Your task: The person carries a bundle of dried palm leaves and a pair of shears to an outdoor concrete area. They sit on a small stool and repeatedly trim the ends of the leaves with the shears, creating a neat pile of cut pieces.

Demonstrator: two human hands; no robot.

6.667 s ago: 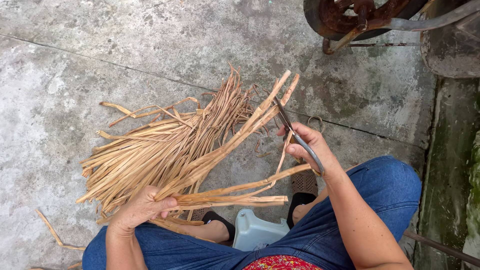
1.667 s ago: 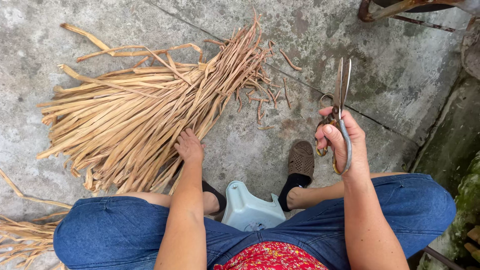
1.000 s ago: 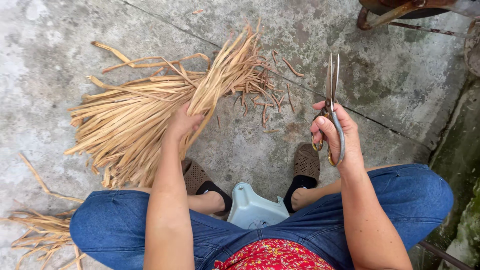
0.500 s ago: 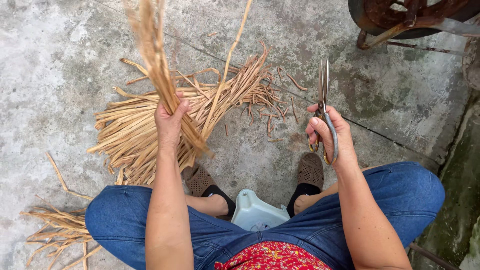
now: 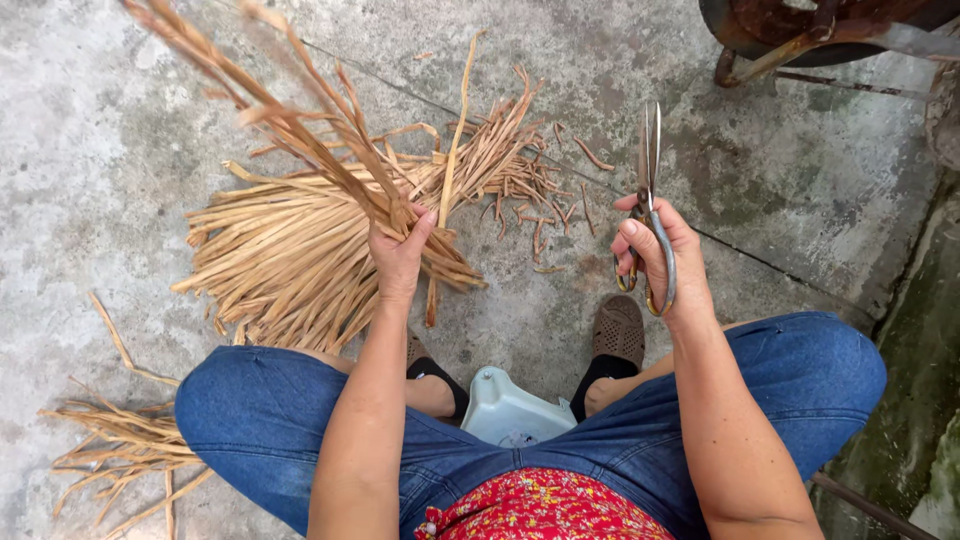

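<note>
Dry straw bundle (image 5: 300, 130) gripped in left hand (image 5: 398, 255); right hand (image 5: 660, 262) holds scissors (image 5: 648, 180).

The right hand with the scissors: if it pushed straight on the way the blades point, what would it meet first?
The right hand aims the scissors up-frame; nothing shows ahead but bare concrete floor, though depth is unclear.

A bunch of dried strips (image 5: 330, 160) is gripped in the left hand (image 5: 400, 250) and raised above the pile of dried strips (image 5: 300, 250) spread on the concrete floor (image 5: 800, 190). To the right of the pile, metal scissors (image 5: 648, 190) are held blades-up, nearly closed, in the right hand (image 5: 660, 255). Cut scraps (image 5: 545, 215) are scattered just beside the pile's far end.
</note>
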